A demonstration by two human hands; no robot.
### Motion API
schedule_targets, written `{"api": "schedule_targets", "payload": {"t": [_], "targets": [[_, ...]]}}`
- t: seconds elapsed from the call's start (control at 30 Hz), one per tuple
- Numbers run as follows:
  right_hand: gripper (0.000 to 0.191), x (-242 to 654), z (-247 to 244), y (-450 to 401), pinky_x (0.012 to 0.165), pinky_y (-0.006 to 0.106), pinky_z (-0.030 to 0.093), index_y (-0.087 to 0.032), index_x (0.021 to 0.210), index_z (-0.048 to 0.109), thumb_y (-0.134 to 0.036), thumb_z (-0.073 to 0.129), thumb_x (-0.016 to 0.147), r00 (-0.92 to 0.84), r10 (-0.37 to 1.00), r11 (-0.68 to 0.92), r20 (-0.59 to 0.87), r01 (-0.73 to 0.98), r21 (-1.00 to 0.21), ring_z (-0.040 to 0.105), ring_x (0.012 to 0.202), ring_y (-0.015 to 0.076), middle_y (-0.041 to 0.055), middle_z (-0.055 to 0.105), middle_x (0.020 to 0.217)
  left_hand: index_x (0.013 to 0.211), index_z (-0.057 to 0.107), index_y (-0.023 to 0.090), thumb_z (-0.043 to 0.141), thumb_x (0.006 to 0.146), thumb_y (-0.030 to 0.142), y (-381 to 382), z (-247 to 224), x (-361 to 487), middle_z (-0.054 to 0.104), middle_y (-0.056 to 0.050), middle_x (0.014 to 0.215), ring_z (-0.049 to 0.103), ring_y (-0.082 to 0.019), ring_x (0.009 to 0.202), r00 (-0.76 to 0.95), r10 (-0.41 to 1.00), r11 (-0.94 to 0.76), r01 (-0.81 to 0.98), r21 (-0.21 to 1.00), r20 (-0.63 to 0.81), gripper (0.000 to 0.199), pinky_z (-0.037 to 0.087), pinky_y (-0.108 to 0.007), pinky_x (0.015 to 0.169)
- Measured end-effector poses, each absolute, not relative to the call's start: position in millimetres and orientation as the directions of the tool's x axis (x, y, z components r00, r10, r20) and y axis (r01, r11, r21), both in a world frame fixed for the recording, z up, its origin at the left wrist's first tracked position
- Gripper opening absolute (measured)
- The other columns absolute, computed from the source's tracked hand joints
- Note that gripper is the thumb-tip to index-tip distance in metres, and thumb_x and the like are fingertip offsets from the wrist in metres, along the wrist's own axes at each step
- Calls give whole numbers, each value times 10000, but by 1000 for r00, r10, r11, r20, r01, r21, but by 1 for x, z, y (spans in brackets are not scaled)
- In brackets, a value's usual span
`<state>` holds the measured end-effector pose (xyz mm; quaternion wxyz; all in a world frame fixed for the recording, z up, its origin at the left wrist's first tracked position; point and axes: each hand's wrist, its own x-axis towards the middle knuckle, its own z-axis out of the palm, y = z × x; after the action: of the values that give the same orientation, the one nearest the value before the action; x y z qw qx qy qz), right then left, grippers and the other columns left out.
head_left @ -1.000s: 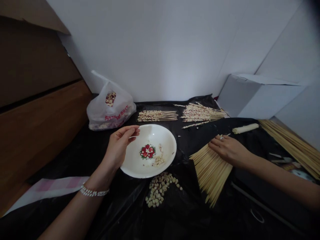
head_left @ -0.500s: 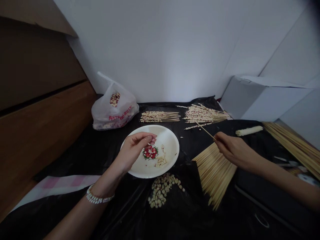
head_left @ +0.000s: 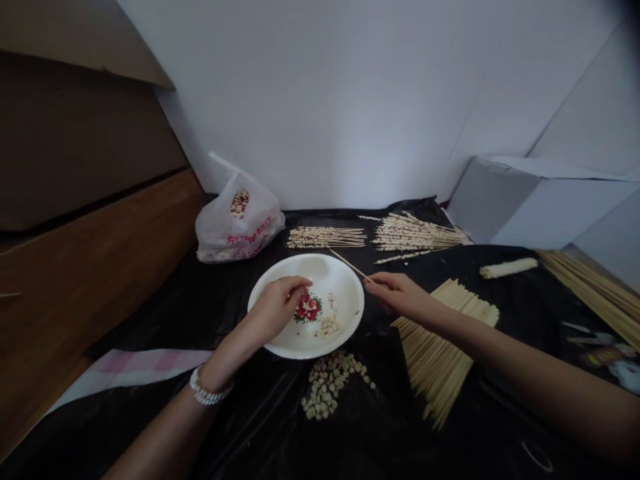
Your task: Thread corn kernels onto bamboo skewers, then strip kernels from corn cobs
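My right hand is closed on one end of a thin wooden skewer, whose other end points up and left over the bowl's far rim. My left hand, with a beaded bracelet on its wrist, is over the left side of a white bowl. Its fingers are curled together at the tips; what they pinch, if anything, is too small to make out. Inside the bowl are a printed red flower and small pale pieces. A pile of small round pale pieces lies in front of the bowl.
Bare skewers lie fanned out at the right. Two groups of loaded skewers lie at the back. A plastic bag stands back left, a white box back right. A pale roll and more sticks lie farther right.
My right hand has moved left, bringing the skewer from above the bare skewers to the bowl's edge. My left hand has dipped slightly lower over the bowl. The view has shifted a little.
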<state>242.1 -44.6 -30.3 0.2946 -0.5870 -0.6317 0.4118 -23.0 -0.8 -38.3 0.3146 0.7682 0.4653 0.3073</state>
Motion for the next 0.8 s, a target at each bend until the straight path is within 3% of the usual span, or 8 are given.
{"api": "schedule_targets", "payload": {"t": [0.17,0.4,0.5,0.57,0.63,0.7,0.8], "targets": [[149,224,-36,-27,420,231,249,-170,811,577,-313,535,811,-209,965,-43,-159,469,-882,396,410,92,-49,480,451,918,747,224,527,798,235,-1,-33,-25,726,-62,799,642,-221,726,382,910,-365,562,743,158,250,475,-328,713],[203,219,-34,-42,431,229,285,-168,970,518,-312,510,826,-215,971,3,-107,458,-889,443,421,107,-54,516,475,757,701,199,496,814,233,0,-42,-30,688,-83,761,604,-228,733,461,880,-447,724,525,115,216,423,-336,725],[229,216,-33,-48,452,242,320,-163,995,517,-311,513,821,-195,979,48,-52,474,-879,466,441,123,-53,519,481,759,695,189,519,821,293,-6,-43,-24,679,-70,746,597,-208,700,506,861,-408,639,652,43,214,436,-318,684],[230,214,-32,-51,461,247,328,-166,1003,528,-310,503,825,-185,983,79,-15,486,-870,468,451,126,-54,516,492,814,707,183,539,823,347,-10,-41,-19,693,-64,766,612,-194,681,578,813,-287,501,816,-68,235,461,-304,651],[230,212,-31,-53,466,249,319,-172,1008,539,-309,497,829,-180,983,108,20,499,-860,463,460,125,-54,514,509,880,713,180,551,824,370,-11,-37,-17,706,-64,791,630,-195,693,605,789,-180,391,903,-104,256,486,-309,652],[222,210,-29,-56,469,251,301,-175,1002,545,-306,500,829,-177,983,136,51,513,-848,449,468,122,-53,512,520,923,717,185,548,829,357,-9,-34,-19,712,-70,820,639,-204,724,517,856,-219,391,894,-16,258,497,-327,678],[201,208,-26,-61,478,256,278,-176,982,546,-300,500,830,-172,980,176,97,532,-828,414,472,118,-59,485,516,991,714,190,530,839,296,-1,-35,-24,713,-99,938,638,-238,840,336,917,-377,557,740,214,262,486,-385,789]]}}
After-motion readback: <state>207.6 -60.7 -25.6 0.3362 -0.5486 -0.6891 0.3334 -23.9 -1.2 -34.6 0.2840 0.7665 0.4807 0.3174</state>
